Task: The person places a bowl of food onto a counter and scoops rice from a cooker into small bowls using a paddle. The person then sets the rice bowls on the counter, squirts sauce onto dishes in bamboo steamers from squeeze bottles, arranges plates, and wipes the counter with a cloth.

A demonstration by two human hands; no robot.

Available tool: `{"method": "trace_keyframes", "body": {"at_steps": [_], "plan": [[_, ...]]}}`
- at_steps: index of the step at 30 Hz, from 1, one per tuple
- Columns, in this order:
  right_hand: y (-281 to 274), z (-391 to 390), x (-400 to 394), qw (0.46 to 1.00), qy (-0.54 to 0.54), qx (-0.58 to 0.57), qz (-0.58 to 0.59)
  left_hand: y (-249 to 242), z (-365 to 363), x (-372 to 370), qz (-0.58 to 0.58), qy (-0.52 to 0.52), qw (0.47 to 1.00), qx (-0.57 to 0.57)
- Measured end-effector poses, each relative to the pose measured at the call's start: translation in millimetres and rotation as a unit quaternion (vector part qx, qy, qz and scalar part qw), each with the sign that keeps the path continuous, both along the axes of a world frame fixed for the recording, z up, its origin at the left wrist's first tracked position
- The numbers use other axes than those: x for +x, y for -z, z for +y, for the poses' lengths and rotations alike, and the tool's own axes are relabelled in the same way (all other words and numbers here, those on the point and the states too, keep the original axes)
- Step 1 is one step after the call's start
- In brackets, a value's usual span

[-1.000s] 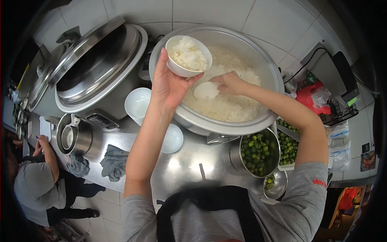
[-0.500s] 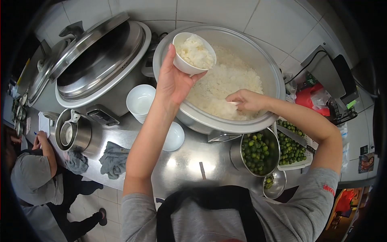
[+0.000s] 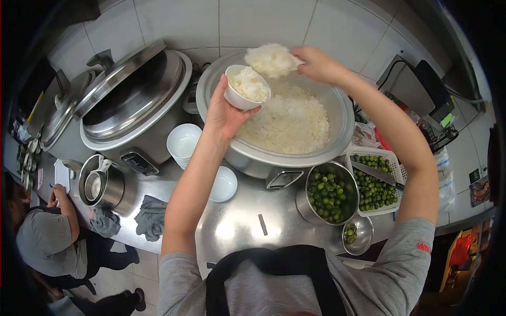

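Surface [image 3: 237, 231]: smooth bare metal, glossy, bright glare spots. Large rice pot [image 3: 345, 126]: silvery metal, satin rim. Big lid [image 3: 132, 100]: polished metal, near mirror. Held bowl [image 3: 237, 98] and stacked bowls [image 3: 183, 141]: white, smooth, glossy; ceramic or plastic, can't tell. Rice [image 3: 300, 124]: rough, grainy. Paddle [image 3: 299, 61]: white where it shows, finish unclear. Lime pot [image 3: 302, 207]: shiny metal. Limes [image 3: 329, 195]: slightly glossy skins. Basket [image 3: 377, 211]: white perforated plastic. Knife [image 3: 374, 173]: smooth metal blade. Small bowl [image 3: 364, 242]: thin shiny metal. Rags [image 3: 151, 213]: rough grey cloth, matt. Apron [image 3: 284, 255]: black matt cloth. Wall [image 3: 269, 23]: smooth tile, soft sheen.
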State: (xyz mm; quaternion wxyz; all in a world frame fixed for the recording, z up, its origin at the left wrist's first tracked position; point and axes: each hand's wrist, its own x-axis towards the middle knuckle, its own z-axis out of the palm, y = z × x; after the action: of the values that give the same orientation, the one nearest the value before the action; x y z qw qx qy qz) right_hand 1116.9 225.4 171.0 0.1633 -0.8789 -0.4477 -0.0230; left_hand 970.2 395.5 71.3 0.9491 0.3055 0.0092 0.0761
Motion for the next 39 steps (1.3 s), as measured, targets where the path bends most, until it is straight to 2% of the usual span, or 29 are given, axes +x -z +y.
{"method": "trace_keyframes", "body": {"at_steps": [1, 3, 5, 8, 12, 14, 15, 17, 18, 20, 24, 26, 27, 29, 33, 35, 36, 37, 38, 39], "plan": [[9, 10, -7, 0.999, -0.01, 0.028, 0.015, 1, 1, 0, 0.006, 0.008, 1.0, 0.002], [14, 26, -46, 0.999, 0.006, -0.031, 0.014, 7, 5, 3, 0.003, -0.002, 1.0, -0.01], [34, 28, -81, 0.992, -0.03, -0.016, -0.119, 8, 8, 4, -0.001, -0.013, 1.0, -0.025], [54, 29, -106, 0.988, -0.033, -0.02, -0.152, 10, 9, 5, -0.001, -0.029, 0.999, -0.044], [44, 14, -79, 0.981, -0.106, 0.04, -0.157, 3, 10, 0, -0.007, -0.039, 0.999, -0.02], [8, 7, -75, 0.985, -0.087, 0.146, -0.042, 0, 10, 1, -0.012, -0.046, 0.999, -0.009], [6, 4, -71, 0.985, -0.085, 0.146, -0.042, 2, 11, 1, -0.017, -0.031, 0.999, 0.018], [3, 2, -70, 0.969, -0.118, 0.113, -0.188, 3, 8, 2, -0.02, -0.016, 0.999, 0.047], [6, -1, -76, 0.968, -0.119, 0.115, -0.187, 3, 8, 2, -0.007, -0.017, 0.998, 0.056], [12, -6, -102, 0.975, -0.055, -0.025, -0.216, 2, 9, 1, 0.005, -0.022, 0.998, 0.064], [28, -4, -101, 0.97, -0.086, -0.022, -0.225, 4, 9, 2, 0.01, 0.007, 1.0, 0.006], [18, -4, -92, 0.976, -0.092, 0.055, -0.189, 2, 9, 2, 0.009, 0.01, 1.0, 0.001], [19, -3, -95, 0.975, -0.094, 0.058, -0.192, 2, 8, 2, 0.002, -0.004, 1.0, 0.0], [28, -6, -105, 0.943, -0.131, 0.073, -0.297, 1, 6, 0, -0.002, -0.016, 1.0, -0.004], [53, -4, -86, 0.921, -0.109, 0.061, -0.368, -1, 6, -2, -0.001, 0.011, 0.999, -0.034], [55, -3, -84, 0.954, -0.133, 0.119, -0.241, -2, 8, -4, -0.029, 0.003, 0.999, -0.036], [55, -2, -84, 0.953, -0.135, 0.123, -0.241, -2, 8, -6, -0.029, 0.001, 0.999, -0.033], [55, -1, -85, 0.957, -0.081, 0.278, 0.009, -4, 5, -9, -0.046, -0.019, 0.997, -0.065], [55, 0, -86, 0.876, -0.022, 0.406, 0.26, -4, 4, -10, -0.064, -0.038, 0.992, -0.099], [59, 2, -90, 0.876, -0.023, 0.405, 0.262, -3, 6, -10, -0.064, -0.04, 0.992, -0.099]]}}
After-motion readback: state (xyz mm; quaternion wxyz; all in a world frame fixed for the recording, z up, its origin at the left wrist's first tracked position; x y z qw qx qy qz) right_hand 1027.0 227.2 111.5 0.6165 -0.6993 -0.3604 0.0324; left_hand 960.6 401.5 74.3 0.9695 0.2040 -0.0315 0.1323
